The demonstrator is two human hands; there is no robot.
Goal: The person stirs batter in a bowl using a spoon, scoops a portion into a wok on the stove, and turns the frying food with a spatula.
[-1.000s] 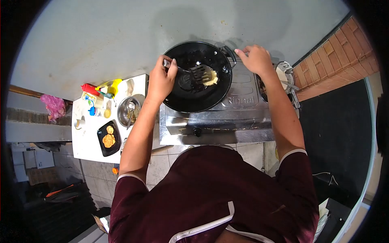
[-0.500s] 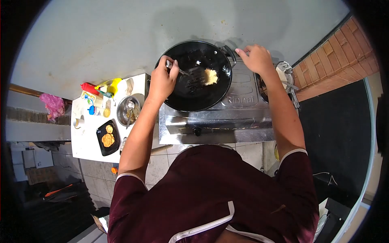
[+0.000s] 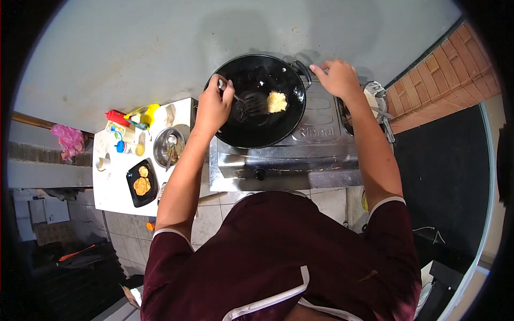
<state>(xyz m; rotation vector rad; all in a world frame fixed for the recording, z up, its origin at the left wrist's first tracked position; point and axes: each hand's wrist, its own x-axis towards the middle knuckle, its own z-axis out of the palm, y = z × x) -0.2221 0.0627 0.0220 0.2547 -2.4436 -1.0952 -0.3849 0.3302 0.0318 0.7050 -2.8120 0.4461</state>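
A black wok (image 3: pixel 267 131) sits on the left side of the steel gas stove (image 3: pixel 316 158). My left hand (image 3: pixel 214 104) is closed around the handle of a black slotted spatula (image 3: pixel 255 103), whose head lies low inside the wok. Just right of the spatula's head is a pale yellow piece of food (image 3: pixel 277 101), apart from it or barely touching its edge. My right hand (image 3: pixel 338 76) hovers near the wok's right handle (image 3: pixel 302 73), fingers loosely apart and holding nothing.
On the white table (image 3: pixel 115 198) at the left are a black tray (image 3: pixel 141 200) with browned food pieces, a steel bowl (image 3: pixel 164 138) with a spoon, a red bottle (image 3: pixel 116 117) and a yellow item (image 3: pixel 151 115). A metal pan (image 3: pixel 377 96) stands on the stove's right side.
The spatula has come off the food piece and moved left, and the food now lies fully uncovered. My right hand has stayed in place.
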